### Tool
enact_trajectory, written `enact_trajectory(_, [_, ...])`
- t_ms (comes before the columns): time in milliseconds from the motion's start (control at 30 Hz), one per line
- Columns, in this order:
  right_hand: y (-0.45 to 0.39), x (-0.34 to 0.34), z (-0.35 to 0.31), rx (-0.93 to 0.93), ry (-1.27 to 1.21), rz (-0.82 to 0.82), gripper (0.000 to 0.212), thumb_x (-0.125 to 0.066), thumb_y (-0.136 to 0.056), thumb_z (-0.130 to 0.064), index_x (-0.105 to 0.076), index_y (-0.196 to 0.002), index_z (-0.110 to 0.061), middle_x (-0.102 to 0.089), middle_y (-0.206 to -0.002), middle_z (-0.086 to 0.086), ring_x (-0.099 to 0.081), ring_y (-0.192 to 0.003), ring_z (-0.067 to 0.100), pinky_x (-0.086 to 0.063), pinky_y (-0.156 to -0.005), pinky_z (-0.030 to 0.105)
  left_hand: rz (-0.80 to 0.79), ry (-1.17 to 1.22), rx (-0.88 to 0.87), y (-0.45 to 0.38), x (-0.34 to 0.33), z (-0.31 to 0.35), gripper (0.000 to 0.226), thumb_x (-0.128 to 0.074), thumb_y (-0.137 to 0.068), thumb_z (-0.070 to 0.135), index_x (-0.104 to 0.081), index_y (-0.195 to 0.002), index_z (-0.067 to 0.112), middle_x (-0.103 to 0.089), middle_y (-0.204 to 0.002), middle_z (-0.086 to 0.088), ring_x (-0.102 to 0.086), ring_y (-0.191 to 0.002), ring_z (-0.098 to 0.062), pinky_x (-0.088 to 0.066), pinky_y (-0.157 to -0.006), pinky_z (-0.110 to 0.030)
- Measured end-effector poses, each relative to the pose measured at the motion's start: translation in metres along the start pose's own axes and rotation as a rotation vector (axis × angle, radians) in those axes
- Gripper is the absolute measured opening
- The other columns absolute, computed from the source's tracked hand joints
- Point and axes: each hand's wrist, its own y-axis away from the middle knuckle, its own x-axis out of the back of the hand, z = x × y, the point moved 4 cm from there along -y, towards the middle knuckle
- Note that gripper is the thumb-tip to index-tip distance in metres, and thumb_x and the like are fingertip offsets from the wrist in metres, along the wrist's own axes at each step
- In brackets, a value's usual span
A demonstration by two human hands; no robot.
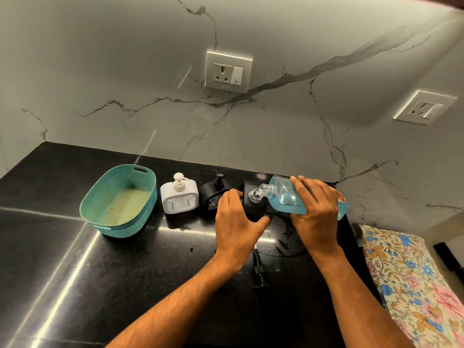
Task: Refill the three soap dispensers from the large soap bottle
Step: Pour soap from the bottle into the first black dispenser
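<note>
Loose pump: I see the black pump head (258,270) lying flat on the counter (75,259), nearest me, between my forearms.
Left hand: my left hand (236,222) wraps the open black dispenser (253,209), fingers curled on it.
Right hand: my right hand (316,212) clamps the large soap bottle (283,194), tipped, mouth at 9 o'clock over the dispenser's opening.
Others: white dispenser (179,195) and second black dispenser (213,194) stand at 9 o'clock, capped.
Room: teal basket (120,199) far left; counter edge close at 3 o'clock.

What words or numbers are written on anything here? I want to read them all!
None can be read.
Tilted clear bottle of blue soap: an orange-red label patch shows past the right hand, its print hidden and blurred.
Grey wall socket plate: a tiny mark under the socket, too small to read.
White square pump dispenser, black pump dispenser, teal plastic basket: no writing shows.
</note>
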Motion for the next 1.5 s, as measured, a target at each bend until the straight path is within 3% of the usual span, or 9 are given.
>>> enact_trajectory(467, [0.0005,0.0025,-0.0014,0.003,0.012,0.000,0.074,-0.091,-0.072,-0.012,-0.060,-0.140,-0.011,-0.064,-0.134,0.012,-0.058,-0.126,0.033,-0.045,-0.106,0.048,-0.001,-0.001,-0.004,0.0015,0.0011,0.0010,0.052,-0.079,-0.073,0.050,-0.049,-0.104,0.021,-0.051,-0.098,0.008,-0.046,-0.089,-0.008,-0.036,-0.074,-0.010])
enact_trajectory(900, [0.0009,0.0058,-0.0022,0.015,0.009,0.003,0.076,-0.091,-0.071,-0.013,-0.060,-0.140,-0.011,-0.064,-0.134,0.013,-0.057,-0.125,0.034,-0.045,-0.105,0.049,0.003,-0.006,-0.003,0.0042,0.0002,0.0007,0.053,-0.080,-0.073,0.048,-0.050,-0.107,0.020,-0.051,-0.100,0.007,-0.048,-0.091,-0.009,-0.046,-0.078,-0.018])
enact_trajectory(1133, [0.0020,0.0060,-0.0020,0.018,0.014,0.003,0.073,-0.090,-0.073,-0.012,-0.061,-0.140,-0.011,-0.064,-0.134,0.012,-0.057,-0.126,0.033,-0.045,-0.105,0.050,-0.005,-0.013,0.008,0.0043,0.0009,0.0020,0.052,-0.081,-0.072,0.046,-0.049,-0.104,0.021,-0.050,-0.098,0.008,-0.047,-0.089,-0.009,-0.035,-0.071,-0.010])
enact_trajectory(1500, [0.0031,0.0060,0.0004,0.014,0.011,-0.011,0.074,-0.090,-0.072,-0.014,-0.061,-0.140,-0.012,-0.063,-0.135,0.011,-0.056,-0.127,0.032,-0.045,-0.106,0.050,-0.013,-0.025,0.013,0.0068,0.0000,0.0011,0.053,-0.081,-0.072,0.047,-0.049,-0.106,0.022,-0.050,-0.100,0.009,-0.047,-0.091,-0.009,-0.035,-0.074,-0.011])
